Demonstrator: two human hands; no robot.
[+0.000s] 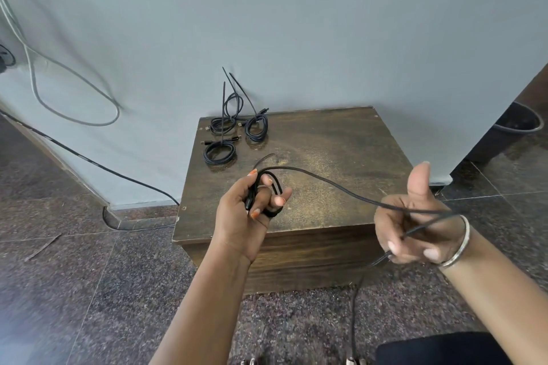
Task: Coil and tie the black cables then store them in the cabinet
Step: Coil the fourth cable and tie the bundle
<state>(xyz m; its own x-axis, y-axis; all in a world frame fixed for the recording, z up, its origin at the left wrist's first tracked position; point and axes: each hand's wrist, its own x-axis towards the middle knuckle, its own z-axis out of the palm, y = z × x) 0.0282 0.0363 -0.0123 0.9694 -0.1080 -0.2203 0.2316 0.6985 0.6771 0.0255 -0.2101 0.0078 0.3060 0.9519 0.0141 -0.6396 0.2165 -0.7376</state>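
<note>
Step in hand: coiling a loose black cable (326, 181) above the wooden cabinet (326, 139); by my reading the winding is only partly done.

Left hand (252, 210): curled round a small bundle of loops already formed, fingers threaded through them, held over the cabinet's front edge.

Right hand (415, 225): thumb raised, the other fingers curled loosely over the free run of cable, which slides through the palm and drops toward the floor; a metal bangle (462, 243) sits on the wrist.

Key relation: the free cable runs left to right between the hands, arching from the left hand's loops across to the right hand, so its long axis lies across the body. The loops are on the left hand, the slack on the right. The next wrap probably calls for the right hand to carry slack back to the left.

Tail: it hangs below the right hand, down past the cabinet's front face; its end is out of clear sight.

Finished work: three coiled cables (234, 133) lie at the cabinet's back left corner, well apart from the hands, each with a cable tie sticking up.

Risk: the loose run may snag the bangle.
</note>
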